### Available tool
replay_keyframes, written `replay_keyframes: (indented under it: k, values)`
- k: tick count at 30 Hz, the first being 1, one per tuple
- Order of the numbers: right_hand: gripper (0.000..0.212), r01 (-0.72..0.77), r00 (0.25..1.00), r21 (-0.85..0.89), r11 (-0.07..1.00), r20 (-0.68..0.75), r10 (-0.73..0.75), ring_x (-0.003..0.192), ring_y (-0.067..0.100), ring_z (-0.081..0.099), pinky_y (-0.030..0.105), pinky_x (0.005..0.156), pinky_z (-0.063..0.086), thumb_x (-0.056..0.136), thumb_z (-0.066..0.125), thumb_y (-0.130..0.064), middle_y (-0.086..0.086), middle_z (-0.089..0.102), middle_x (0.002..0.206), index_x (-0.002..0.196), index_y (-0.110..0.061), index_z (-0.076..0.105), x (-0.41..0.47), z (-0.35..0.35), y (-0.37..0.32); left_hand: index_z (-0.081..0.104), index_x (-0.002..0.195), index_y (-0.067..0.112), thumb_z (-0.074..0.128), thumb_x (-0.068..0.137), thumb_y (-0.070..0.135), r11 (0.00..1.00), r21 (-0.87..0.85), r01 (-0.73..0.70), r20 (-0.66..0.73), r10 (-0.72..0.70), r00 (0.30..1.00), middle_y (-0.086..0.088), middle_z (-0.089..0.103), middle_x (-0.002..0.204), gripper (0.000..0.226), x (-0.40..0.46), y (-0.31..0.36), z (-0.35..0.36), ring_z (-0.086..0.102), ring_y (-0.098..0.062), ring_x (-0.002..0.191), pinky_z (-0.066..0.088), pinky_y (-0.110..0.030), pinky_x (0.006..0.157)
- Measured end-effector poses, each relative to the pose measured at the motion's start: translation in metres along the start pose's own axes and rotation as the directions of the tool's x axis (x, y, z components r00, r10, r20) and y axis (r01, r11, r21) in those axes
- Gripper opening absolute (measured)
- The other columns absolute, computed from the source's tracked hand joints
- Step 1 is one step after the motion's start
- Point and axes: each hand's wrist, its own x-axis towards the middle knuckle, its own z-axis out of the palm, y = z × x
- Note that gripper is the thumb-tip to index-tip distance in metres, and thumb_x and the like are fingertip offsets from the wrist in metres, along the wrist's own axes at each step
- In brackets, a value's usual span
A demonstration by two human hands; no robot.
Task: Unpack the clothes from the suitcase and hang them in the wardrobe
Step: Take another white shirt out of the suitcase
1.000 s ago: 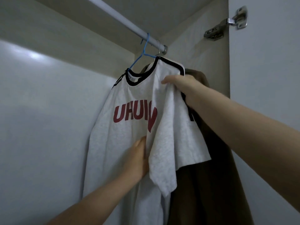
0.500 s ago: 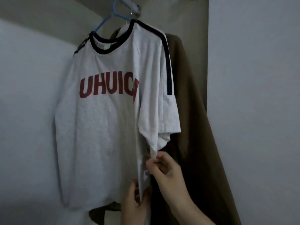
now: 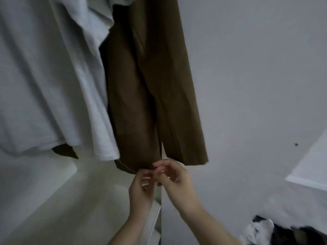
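A brown garment [image 3: 150,85] hangs inside the wardrobe, its hem split at the bottom middle. To its left hangs the pale grey T-shirt [image 3: 49,82], only its lower part showing. My left hand [image 3: 141,188] and my right hand [image 3: 172,175] meet just under the brown hem. The fingers of both are curled at the hem's edge and seem to pinch the fabric there. The hangers and the rail are out of view above.
The open wardrobe door [image 3: 247,85] stands white on the right, its edge running down between my hands. A pale shelf [image 3: 62,200] lies below the clothes. Dark and white clothing [image 3: 283,232] lies at the bottom right corner.
My view has dropped from the T-shirt's chest to the garments' hems. Both hands have left the T-shirt's sleeve and side and now sit at the brown garment's hem.
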Motion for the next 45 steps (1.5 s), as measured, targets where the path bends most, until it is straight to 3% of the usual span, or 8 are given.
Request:
replay_keyframes:
  k: [4, 8, 11, 17, 21, 29, 39, 45]
  values:
    - [0.020, -0.088, 0.995, -0.014, 0.996, -0.057, 0.088, 0.083, 0.025, 0.069, 0.030, 0.072, 0.057, 0.087, 0.060, 0.003, 0.000, 0.073, 0.089, 0.091, -0.013, 0.072, -0.040, -0.049, 0.023, 0.064, 0.095, 0.022, 0.060, 0.090, 0.001, 0.997, 0.058, 0.042, 0.177, -0.052, 0.983, 0.002, 0.070, 0.093, 0.022, -0.039, -0.025, 0.039, 0.067, -0.017, 0.087, 0.057, -0.037, 0.078]
    - [0.019, -0.159, 0.981, -0.056, 0.986, -0.120, 0.152, 0.081, 0.010, 0.068, 0.028, 0.074, 0.056, 0.087, 0.060, 0.001, -0.008, 0.074, 0.089, 0.090, -0.013, 0.072, -0.096, -0.102, 0.051, 0.057, 0.083, 0.035, 0.063, 0.087, -0.001, 0.983, 0.178, -0.053, 0.352, -0.013, 0.936, 0.009, 0.066, 0.082, 0.036, -0.086, -0.033, 0.084, 0.063, -0.009, 0.075, 0.051, -0.022, 0.067]
    - [0.017, -0.227, 0.954, -0.027, 0.973, -0.206, 0.217, 0.080, 0.007, 0.067, 0.034, 0.078, 0.055, 0.088, 0.061, 0.000, -0.007, 0.074, 0.088, 0.090, -0.013, 0.072, -0.148, -0.146, 0.069, 0.058, 0.074, 0.028, 0.065, 0.088, 0.007, 0.977, 0.199, -0.078, 0.423, -0.014, 0.906, 0.014, 0.065, 0.070, 0.026, -0.132, -0.044, 0.120, 0.061, -0.007, 0.066, 0.044, -0.014, 0.058]
    - [0.023, -0.368, 0.815, 0.096, 0.925, -0.447, 0.370, 0.074, 0.009, 0.062, 0.034, 0.076, 0.053, 0.088, 0.062, -0.001, -0.006, 0.070, 0.075, 0.087, -0.021, 0.074, -0.259, -0.259, 0.096, 0.062, 0.077, 0.025, 0.069, 0.087, 0.008, 0.984, 0.173, -0.028, 0.584, -0.080, 0.808, 0.010, 0.068, 0.077, 0.021, -0.246, -0.055, 0.208, 0.062, -0.013, 0.071, 0.044, -0.011, 0.061]
    - [0.024, -0.410, 0.695, 0.157, 0.898, -0.584, 0.420, 0.078, 0.010, 0.064, 0.036, 0.078, 0.055, 0.088, 0.064, -0.006, -0.003, 0.073, 0.084, 0.086, -0.027, 0.075, -0.312, -0.320, 0.107, 0.060, 0.076, 0.029, 0.071, 0.085, 0.007, 0.986, 0.158, -0.052, 0.697, -0.074, 0.713, 0.017, 0.067, 0.076, 0.025, -0.298, -0.043, 0.262, 0.061, -0.005, 0.068, 0.044, -0.011, 0.063]
    - [0.020, -0.337, 0.510, 0.272, 0.901, -0.752, 0.418, 0.075, 0.005, 0.064, 0.027, 0.073, 0.055, 0.089, 0.062, -0.001, -0.005, 0.072, 0.084, 0.095, -0.017, 0.074, -0.350, -0.389, 0.111, 0.058, 0.075, 0.037, 0.068, 0.088, 0.009, 1.000, 0.031, -0.001, 0.782, -0.023, 0.623, 0.004, 0.067, 0.081, 0.032, -0.335, -0.004, 0.338, 0.066, -0.025, 0.075, 0.053, -0.041, 0.073]
    - [0.019, -0.383, 0.383, 0.310, 0.870, -0.804, 0.455, 0.074, 0.007, 0.065, 0.019, 0.068, 0.053, 0.090, 0.062, -0.003, -0.001, 0.072, 0.086, 0.095, -0.017, 0.073, -0.291, -0.462, 0.145, 0.058, 0.083, 0.020, 0.066, 0.090, 0.011, 0.992, 0.079, 0.103, 0.822, -0.123, 0.556, 0.007, 0.067, 0.074, 0.014, -0.285, -0.015, 0.437, 0.065, -0.012, 0.070, 0.056, -0.045, 0.074]
    - [0.017, -0.444, 0.322, 0.337, 0.830, -0.804, 0.499, 0.080, 0.007, 0.069, 0.018, 0.071, 0.049, 0.090, 0.063, -0.007, 0.004, 0.073, 0.093, 0.098, -0.019, 0.073, -0.228, -0.511, 0.156, 0.055, 0.079, 0.024, 0.062, 0.090, 0.015, 0.964, 0.179, 0.199, 0.741, -0.265, 0.618, -0.004, 0.068, 0.084, 0.016, -0.219, -0.034, 0.491, 0.068, -0.024, 0.078, 0.056, -0.052, 0.083]
